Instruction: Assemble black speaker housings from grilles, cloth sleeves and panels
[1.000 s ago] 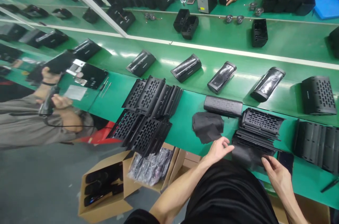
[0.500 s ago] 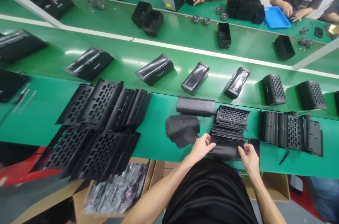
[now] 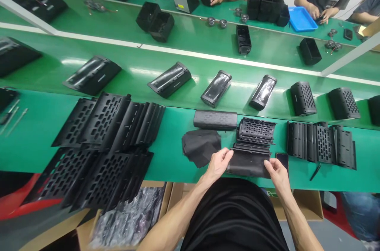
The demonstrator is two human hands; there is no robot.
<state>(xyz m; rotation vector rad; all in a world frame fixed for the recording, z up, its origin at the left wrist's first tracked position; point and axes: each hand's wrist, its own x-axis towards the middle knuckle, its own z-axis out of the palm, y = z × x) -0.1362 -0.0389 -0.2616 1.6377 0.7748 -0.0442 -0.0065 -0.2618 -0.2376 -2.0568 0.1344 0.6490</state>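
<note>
My left hand (image 3: 219, 162) pinches the left edge of a thin black cloth sheet (image 3: 248, 164). At its right edge my right hand (image 3: 275, 167) grips the same sheet between thumb and fingers. The cloth is stretched flat between both hands and covers most of a black plastic panel (image 3: 252, 148); whether it touches the panel all over I cannot tell. Just behind lies a slotted black grille panel (image 3: 257, 127). A heap of black cloth pieces (image 3: 202, 146) rests left of my left hand, with a closed black casing (image 3: 215, 119) behind it.
Stacked grille panels (image 3: 101, 124) spread over the left of the green table. More panels (image 3: 322, 142) stand at right, near a black pen (image 3: 315, 172) and a phone (image 3: 282, 160). Black casings (image 3: 216, 88) line the green belt. Two co-workers sit across, near a blue tray (image 3: 303, 18).
The cloth has come up higher over the panel and is now spread flatter, both hands still holding its edges. The whole view has shifted slightly.
</note>
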